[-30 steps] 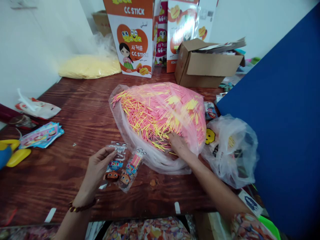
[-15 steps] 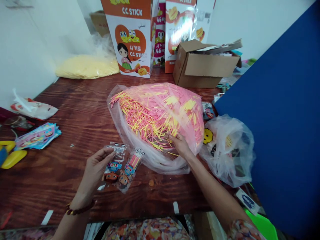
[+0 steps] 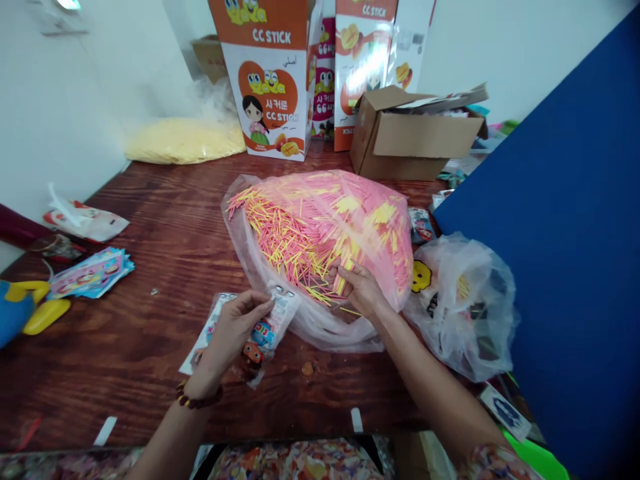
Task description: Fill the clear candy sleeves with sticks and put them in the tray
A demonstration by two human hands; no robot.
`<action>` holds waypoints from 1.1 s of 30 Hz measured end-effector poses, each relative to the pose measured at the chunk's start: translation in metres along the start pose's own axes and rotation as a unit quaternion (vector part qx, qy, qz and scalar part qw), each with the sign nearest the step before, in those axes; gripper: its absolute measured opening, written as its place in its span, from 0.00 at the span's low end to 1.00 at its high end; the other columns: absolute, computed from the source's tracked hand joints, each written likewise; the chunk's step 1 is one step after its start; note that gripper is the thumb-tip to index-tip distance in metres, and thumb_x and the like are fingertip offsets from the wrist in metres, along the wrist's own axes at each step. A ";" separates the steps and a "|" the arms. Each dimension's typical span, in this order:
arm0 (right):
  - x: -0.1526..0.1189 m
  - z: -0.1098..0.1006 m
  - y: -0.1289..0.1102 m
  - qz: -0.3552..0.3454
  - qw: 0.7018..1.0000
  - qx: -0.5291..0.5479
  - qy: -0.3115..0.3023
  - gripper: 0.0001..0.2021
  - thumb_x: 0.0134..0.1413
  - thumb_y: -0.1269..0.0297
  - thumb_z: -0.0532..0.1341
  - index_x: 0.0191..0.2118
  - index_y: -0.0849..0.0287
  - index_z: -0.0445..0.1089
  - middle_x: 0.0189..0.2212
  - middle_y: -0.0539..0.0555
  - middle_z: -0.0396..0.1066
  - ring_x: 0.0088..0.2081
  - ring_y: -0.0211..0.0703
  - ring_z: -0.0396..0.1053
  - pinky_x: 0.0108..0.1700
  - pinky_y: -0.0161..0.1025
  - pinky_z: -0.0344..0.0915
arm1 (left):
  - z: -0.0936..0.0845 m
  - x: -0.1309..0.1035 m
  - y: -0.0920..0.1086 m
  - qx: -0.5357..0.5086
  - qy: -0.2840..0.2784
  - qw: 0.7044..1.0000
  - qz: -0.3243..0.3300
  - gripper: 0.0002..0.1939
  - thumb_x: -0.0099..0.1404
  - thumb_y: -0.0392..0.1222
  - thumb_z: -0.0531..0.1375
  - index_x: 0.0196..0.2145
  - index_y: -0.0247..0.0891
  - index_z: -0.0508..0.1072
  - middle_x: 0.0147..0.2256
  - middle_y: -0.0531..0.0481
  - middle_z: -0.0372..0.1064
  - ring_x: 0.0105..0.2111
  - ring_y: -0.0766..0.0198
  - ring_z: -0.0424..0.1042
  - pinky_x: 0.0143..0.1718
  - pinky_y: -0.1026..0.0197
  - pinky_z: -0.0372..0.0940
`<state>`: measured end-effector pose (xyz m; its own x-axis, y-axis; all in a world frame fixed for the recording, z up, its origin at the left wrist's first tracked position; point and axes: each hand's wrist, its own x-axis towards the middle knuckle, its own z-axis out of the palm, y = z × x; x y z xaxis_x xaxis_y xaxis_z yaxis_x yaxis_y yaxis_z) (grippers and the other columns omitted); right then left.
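My left hand [image 3: 237, 333] is closed, its thumb and fingertips pinching the upper part of a small clear printed packet [image 3: 265, 332] with a cartoon face. Beneath that hand, partly hidden, a second printed packet [image 3: 193, 357] lies on the table. My right hand [image 3: 364, 288] is closed on a small bundle of thin yellow and pink sticks [image 3: 344, 275], at the mouth of a large clear plastic bag [image 3: 320, 327]. Loose pink and yellow sticks [image 3: 280, 240] fill that bag.
Behind the bag stand printed cartons [image 3: 273, 93] and an opened cardboard box [image 3: 425, 137]. A knotted-looking clear bag [image 3: 463, 313] lies at right, beside a blue panel [image 3: 565, 253]. Printed sachets [image 3: 93, 273], a wipes pack [image 3: 90, 220] and a yellow-filled bag [image 3: 185, 140] are at left.
My left hand has moved right, from the left packet to the other one, which is now lifted somewhat. My right hand now has a bundle of sticks between its fingers. The view has shifted slightly.
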<state>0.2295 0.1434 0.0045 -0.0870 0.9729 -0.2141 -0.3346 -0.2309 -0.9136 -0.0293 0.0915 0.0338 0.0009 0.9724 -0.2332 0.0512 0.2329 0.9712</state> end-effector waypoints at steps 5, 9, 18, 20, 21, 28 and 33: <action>-0.011 0.022 -0.011 -0.047 0.986 -0.145 -0.073 0.14 0.50 0.49 0.65 0.35 0.54 0.69 0.29 0.50 0.74 0.32 0.46 0.71 0.35 0.41 0.67 | 0.020 0.007 0.002 0.029 -0.053 0.998 0.028 0.13 0.54 0.49 0.67 0.23 0.36 0.73 0.22 0.54 0.68 0.23 0.67 0.64 0.26 0.65 0.60; -0.016 0.035 -0.018 -0.156 0.907 -0.360 -0.150 0.10 0.60 0.55 0.58 0.35 0.55 0.69 0.31 0.51 0.71 0.34 0.44 0.68 0.38 0.39 0.63 | 0.022 0.010 -0.001 0.059 -0.079 0.994 0.044 0.14 0.57 0.49 0.64 0.23 0.35 0.72 0.21 0.55 0.65 0.23 0.68 0.60 0.25 0.66 0.56; -0.011 0.049 -0.014 -0.206 0.803 -0.520 -0.205 0.06 0.63 0.67 0.52 0.33 0.56 0.61 0.28 0.49 0.65 0.31 0.41 0.63 0.34 0.35 0.54 | 0.017 0.014 -0.010 0.145 -0.100 0.981 0.081 0.19 0.64 0.50 0.59 0.21 0.35 0.67 0.19 0.57 0.56 0.22 0.70 0.53 0.23 0.67 0.50; -0.010 0.050 -0.014 -0.196 0.808 -0.517 -0.204 0.06 0.63 0.65 0.53 0.33 0.55 0.61 0.28 0.50 0.67 0.31 0.42 0.65 0.34 0.36 0.55 | 0.011 0.015 -0.012 0.172 -0.096 0.975 0.106 0.18 0.65 0.50 0.58 0.22 0.35 0.69 0.20 0.56 0.61 0.23 0.69 0.58 0.25 0.66 0.53; -0.010 0.049 -0.014 -0.188 0.813 -0.511 -0.204 0.06 0.63 0.65 0.53 0.34 0.55 0.61 0.28 0.50 0.68 0.31 0.42 0.66 0.34 0.36 0.56 | 0.005 0.016 -0.013 0.191 -0.087 0.970 0.120 0.17 0.66 0.49 0.58 0.24 0.35 0.71 0.22 0.55 0.65 0.24 0.68 0.61 0.27 0.66 0.56; -0.004 0.034 -0.009 -0.145 0.837 -0.502 -0.162 0.05 0.61 0.63 0.53 0.35 0.55 0.63 0.28 0.52 0.72 0.31 0.45 0.70 0.33 0.38 0.60 | -0.071 0.022 -0.031 0.414 0.049 0.899 0.136 0.13 0.69 0.43 0.54 0.46 0.39 0.76 0.35 0.46 0.79 0.33 0.59 0.76 0.36 0.62 0.63; -0.006 0.029 0.002 -0.131 0.842 -0.484 -0.199 0.07 0.62 0.62 0.52 0.34 0.55 0.63 0.30 0.54 0.74 0.32 0.46 0.73 0.36 0.39 0.64 | -0.097 0.022 -0.045 0.572 0.119 0.803 0.120 0.12 0.69 0.43 0.55 0.39 0.40 0.79 0.32 0.44 0.80 0.33 0.56 0.77 0.41 0.58 0.63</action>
<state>0.2019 0.1373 0.0144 -0.5014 0.8652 -0.0048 0.5128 0.2927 -0.8071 -0.1289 0.1034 -0.0098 -0.0348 0.9942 0.1021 0.9618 0.0056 0.2739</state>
